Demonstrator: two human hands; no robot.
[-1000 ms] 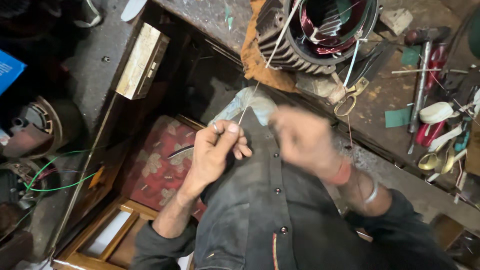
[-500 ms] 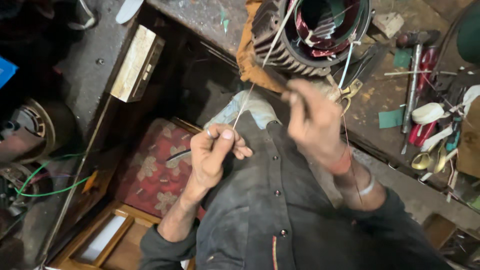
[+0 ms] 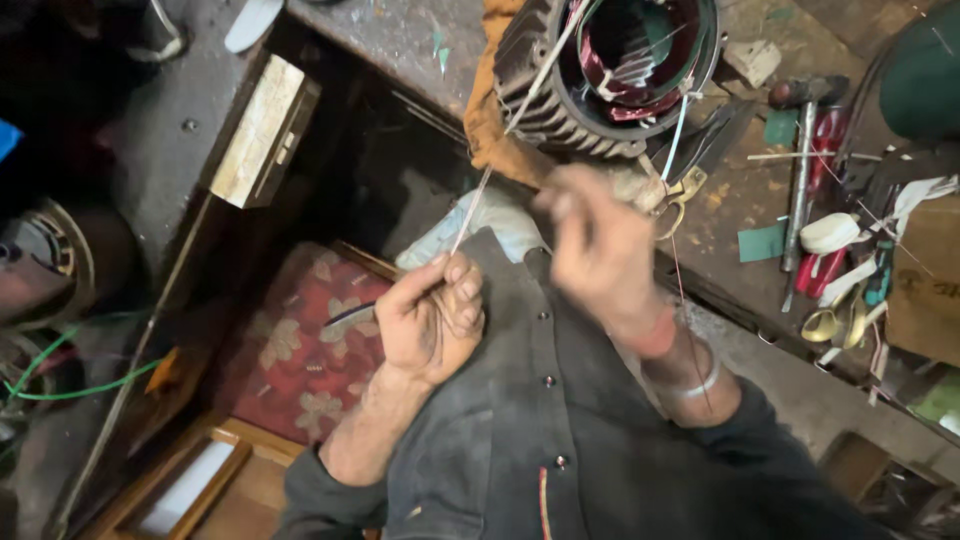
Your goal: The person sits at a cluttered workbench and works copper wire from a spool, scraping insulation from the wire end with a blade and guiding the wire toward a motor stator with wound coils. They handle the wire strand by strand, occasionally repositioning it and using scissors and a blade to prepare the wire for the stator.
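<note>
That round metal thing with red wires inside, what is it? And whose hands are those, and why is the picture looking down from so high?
The picture comes from a camera on a person's head, looking down, so the hands are that person's own. The round ribbed thing is a motor shell with reddish wire coils inside, lying on a worn bench. The left hand pinches a thin pale strand that runs up into the shell. The right hand is raised beside the shell and blurred, so I cannot tell whether its grip holds anything. To the right lie a hammer, scissors and tape rolls. Below the left hand is a red flowered cushion.
</note>
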